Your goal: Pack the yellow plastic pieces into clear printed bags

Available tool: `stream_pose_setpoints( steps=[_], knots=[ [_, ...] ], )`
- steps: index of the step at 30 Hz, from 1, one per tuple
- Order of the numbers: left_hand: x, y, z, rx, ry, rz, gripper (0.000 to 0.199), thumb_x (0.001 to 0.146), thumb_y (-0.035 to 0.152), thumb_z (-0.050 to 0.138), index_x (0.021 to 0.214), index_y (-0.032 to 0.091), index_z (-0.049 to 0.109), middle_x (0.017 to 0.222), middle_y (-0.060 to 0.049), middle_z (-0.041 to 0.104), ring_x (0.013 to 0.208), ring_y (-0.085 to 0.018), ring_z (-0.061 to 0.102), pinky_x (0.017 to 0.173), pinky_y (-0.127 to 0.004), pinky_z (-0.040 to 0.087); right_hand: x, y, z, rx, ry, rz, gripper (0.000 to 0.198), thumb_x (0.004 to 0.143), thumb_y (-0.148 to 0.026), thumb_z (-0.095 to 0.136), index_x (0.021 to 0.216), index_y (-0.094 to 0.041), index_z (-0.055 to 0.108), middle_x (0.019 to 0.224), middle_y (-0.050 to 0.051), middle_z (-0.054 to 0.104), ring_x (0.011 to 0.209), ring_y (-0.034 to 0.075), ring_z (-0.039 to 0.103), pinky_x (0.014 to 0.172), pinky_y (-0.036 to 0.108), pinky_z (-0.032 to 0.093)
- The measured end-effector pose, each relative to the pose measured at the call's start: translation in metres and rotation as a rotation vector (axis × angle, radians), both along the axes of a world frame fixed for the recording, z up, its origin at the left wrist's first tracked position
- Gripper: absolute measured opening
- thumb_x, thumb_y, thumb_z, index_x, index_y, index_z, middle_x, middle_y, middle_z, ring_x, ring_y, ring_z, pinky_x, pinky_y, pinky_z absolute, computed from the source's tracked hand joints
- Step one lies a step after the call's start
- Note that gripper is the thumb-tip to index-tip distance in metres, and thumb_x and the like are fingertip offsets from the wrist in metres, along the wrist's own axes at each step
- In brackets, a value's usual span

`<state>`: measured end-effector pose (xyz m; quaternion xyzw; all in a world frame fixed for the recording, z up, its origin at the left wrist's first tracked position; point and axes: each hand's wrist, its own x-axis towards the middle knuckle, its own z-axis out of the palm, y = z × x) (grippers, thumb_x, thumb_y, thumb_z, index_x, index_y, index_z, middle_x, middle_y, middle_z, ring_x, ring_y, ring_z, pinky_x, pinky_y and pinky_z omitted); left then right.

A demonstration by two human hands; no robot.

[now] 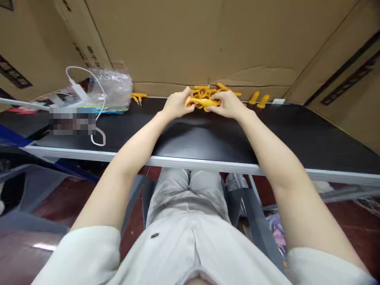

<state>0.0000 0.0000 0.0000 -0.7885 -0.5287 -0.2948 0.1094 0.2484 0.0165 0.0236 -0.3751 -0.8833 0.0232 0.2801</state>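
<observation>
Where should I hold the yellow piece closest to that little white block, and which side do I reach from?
Probably pinch the yellow piece around its middle, reaching from the front right. It looks slimmer there than at its flared lower end, another yellow piece sits close on its left, and the cardboard stands behind it.

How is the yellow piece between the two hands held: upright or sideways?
Sideways: the yellow piece stretches across from the left hand to the right hand, one end at each.
</observation>
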Motion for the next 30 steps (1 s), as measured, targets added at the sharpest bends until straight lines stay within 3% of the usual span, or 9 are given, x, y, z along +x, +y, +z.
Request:
stream_pose_setpoints(
  steps=[10, 16, 21, 30],
  knots=[
    [-0.005, 0.01, -0.007, 0.046, -0.047, -0.091, 0.044, 0.086, 0.03, 0.075, 0.129, 0.022, 0.068, 0.11, -0.009, 0.079, 0.108, -0.034, 0.075, 0.092, -0.038, 0.053, 0.002, -0.005, 0.004, -0.137, 0.042, -0.056, 0.039, 0.081, -0.051, 0.088, 0.098, -0.017, 0.081, 0.083, 0.006, 0.068, 0.083, 0.025, 0.061, 0.075, 0.038, 0.047],
    [-0.006, 0.013, -0.009, 0.048, -0.065, -0.123, 0.044, 0.085, 0.03, 0.077, 0.128, 0.022, 0.067, 0.112, -0.009, 0.079, 0.112, -0.035, 0.074, 0.094, -0.038, 0.053, 0.004, -0.001, 0.001, -0.155, 0.074, -0.033, 0.045, 0.078, -0.057, 0.088, 0.098, -0.018, 0.08, 0.079, 0.004, 0.066, 0.077, 0.022, 0.06, 0.073, 0.036, 0.046],
    [-0.006, 0.011, -0.008, 0.012, -0.114, -0.127, 0.043, 0.083, 0.028, 0.081, 0.124, 0.023, 0.066, 0.113, -0.01, 0.078, 0.108, -0.034, 0.074, 0.092, -0.038, 0.053, 0.002, 0.004, -0.006, -0.061, 0.091, -0.034, 0.043, 0.078, -0.053, 0.087, 0.099, -0.017, 0.079, 0.092, 0.008, 0.074, 0.086, 0.026, 0.065, 0.083, 0.039, 0.049],
    [-0.015, 0.018, -0.013, -0.048, -0.214, -0.14, 0.038, 0.082, 0.026, 0.08, 0.116, 0.023, 0.065, 0.093, -0.005, 0.076, 0.093, -0.029, 0.073, 0.085, -0.035, 0.05, 0.001, 0.007, -0.012, -0.031, 0.045, 0.007, 0.054, 0.081, -0.055, 0.086, 0.12, -0.018, 0.079, 0.115, 0.013, 0.077, 0.107, 0.038, 0.07, 0.097, 0.051, 0.052]
  ],
)
